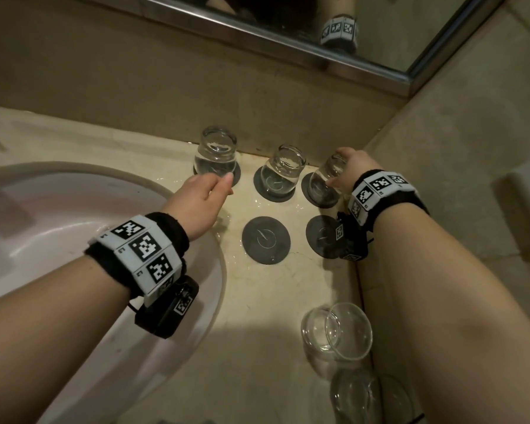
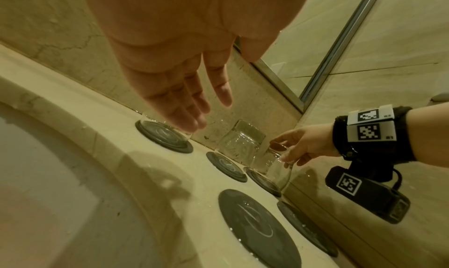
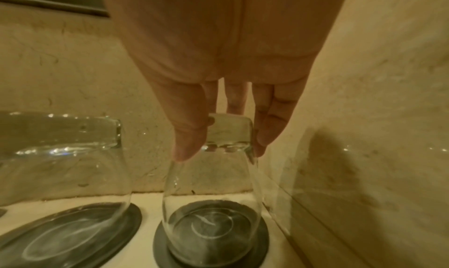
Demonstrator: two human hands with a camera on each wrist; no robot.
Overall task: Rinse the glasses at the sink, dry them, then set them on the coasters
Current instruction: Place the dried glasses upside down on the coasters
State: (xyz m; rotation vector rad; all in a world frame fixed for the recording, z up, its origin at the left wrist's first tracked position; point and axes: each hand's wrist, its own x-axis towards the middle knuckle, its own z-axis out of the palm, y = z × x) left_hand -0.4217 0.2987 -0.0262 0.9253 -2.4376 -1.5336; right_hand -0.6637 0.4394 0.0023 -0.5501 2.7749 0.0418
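Three clear glasses stand narrow end up on dark round coasters along the back wall: the left glass (image 1: 216, 154), the middle glass (image 1: 283, 172) and the right glass (image 1: 320, 185) (image 3: 211, 185). My right hand (image 1: 334, 168) (image 3: 221, 153) pinches the top of the right glass, which rests on its coaster (image 3: 263, 239). My left hand (image 1: 221, 183) (image 2: 201, 110) hovers with straight fingers just in front of the left glass and holds nothing. Two bare coasters (image 1: 266, 240) (image 1: 323, 237) lie in the front row. Two more glasses (image 1: 337, 332) (image 1: 358, 393) sit near the counter's front right.
The pale sink basin (image 1: 74, 224) fills the left. The counter (image 1: 257, 301) is wet around the coasters. A tiled wall (image 1: 456, 133) closes the right side close to the right glass, and a framed mirror (image 1: 288, 50) runs above the backsplash.
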